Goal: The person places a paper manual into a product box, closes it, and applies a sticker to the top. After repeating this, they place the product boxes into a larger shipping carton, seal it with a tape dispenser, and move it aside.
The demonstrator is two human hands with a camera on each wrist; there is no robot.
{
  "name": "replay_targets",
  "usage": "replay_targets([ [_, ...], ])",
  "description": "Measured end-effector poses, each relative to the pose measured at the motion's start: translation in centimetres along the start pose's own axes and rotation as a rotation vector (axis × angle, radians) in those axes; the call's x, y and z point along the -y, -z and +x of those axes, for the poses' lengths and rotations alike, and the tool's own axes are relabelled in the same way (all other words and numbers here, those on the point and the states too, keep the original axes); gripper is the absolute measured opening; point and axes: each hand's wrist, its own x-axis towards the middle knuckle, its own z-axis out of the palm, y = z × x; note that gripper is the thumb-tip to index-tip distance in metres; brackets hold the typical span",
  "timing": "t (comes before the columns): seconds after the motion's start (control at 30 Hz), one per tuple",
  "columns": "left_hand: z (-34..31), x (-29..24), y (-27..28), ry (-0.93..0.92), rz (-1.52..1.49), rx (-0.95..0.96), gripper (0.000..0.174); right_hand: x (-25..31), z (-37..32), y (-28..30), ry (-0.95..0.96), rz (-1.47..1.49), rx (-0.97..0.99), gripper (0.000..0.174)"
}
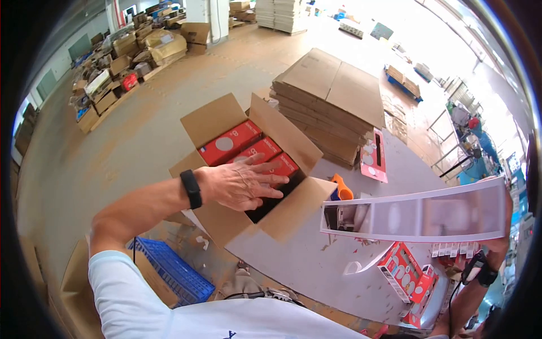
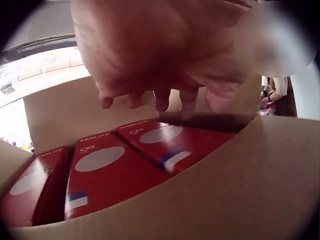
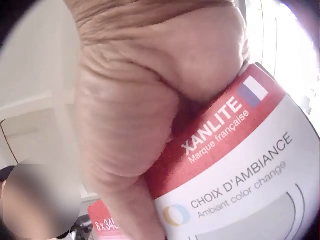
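Observation:
Spread over an open cardboard carton, my left hand has its fingers straight and holds nothing. Three red XANLITE boxes stand side by side inside the carton. In the left wrist view the palm hangs above those red boxes, and a dark gap shows beside them under the fingertips. At the right, my right hand grips the end of a long carton-style box, its greyish side facing the head camera. The right wrist view shows this box's red and white printed face, with thumb and fingers round its edge.
Behind the carton is a tall stack of flat cardboard. An orange tape dispenser sits on the white table. More red and white packages lie at the near right. A blue crate is on the floor below.

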Motion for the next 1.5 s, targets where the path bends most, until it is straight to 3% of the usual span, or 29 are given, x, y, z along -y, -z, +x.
replay_targets([
  [0.07,-0.4,1.9,0.9,0.015,0.038,0.058,0.049,-0.2,-0.2,1.3,-0.048,0.126,-0.146,0.086],
  [0.17,-3.6,5.9,-2.1,0.115,-0.107,-0.048,0.048,-1.0,-0.2,2.3,-0.073,0.302,-0.302,0.084],
  [0.23,-3.7,7.2,-1.9,0.08,-0.057,0.002,0.047,-2.0,-0.1,2.2,-0.073,0.421,-0.37,0.082],
  [0.3,-3.3,6.5,-3.3,0.032,-0.09,-0.03,0.052,-2.6,1.9,0.9,-0.066,0.522,-0.366,0.081],
  [0.37,-3.4,7.2,-2.9,0.019,-0.368,-0.015,0.056,-3.0,4.2,-1.1,-0.045,0.614,-0.342,0.079],
  [0.47,-3.9,6.5,-1.8,0.022,-0.227,0.03,0.061,-3.4,9.5,-6.2,-0.042,0.725,-0.249,0.077],
  [0.6,-3.7,8.6,-6.6,-0.057,-0.352,-0.267,0.063,-2.8,15.3,-13.4,-0.05,0.797,-0.082,0.074],
  [0.63,-4.0,9.0,-6.3,-0.036,-0.383,-0.201,0.061,-2.2,16.5,-14.9,-0.05,0.793,-0.031,0.073],
  [0.67,-4.2,8.7,-4.7,-0.013,-0.412,-0.135,0.059,-1.5,17.5,-16.0,-0.048,0.776,0.023,0.072],
  [0.73,-3.5,7.1,-3.4,0.035,-0.17,-0.026,0.051,0.2,19.2,-17.9,-0.035,0.717,0.126,0.07],
  [0.9,-3.2,6.7,-3.4,0.048,-0.191,-0.116,0.044,4.0,22.1,-19.5,0.036,0.502,0.349,0.067],
  [1.27,-3.4,6.3,-2.8,0.063,-0.289,-0.116,0.059,17.0,26.4,-23.1,0.444,-0.465,0.897,0.059],
  [1.5,-3.6,6.4,-2.9,0.074,-0.324,-0.113,0.06,20.7,21.8,-28.5,0.747,-0.748,0.925,0.044],
])
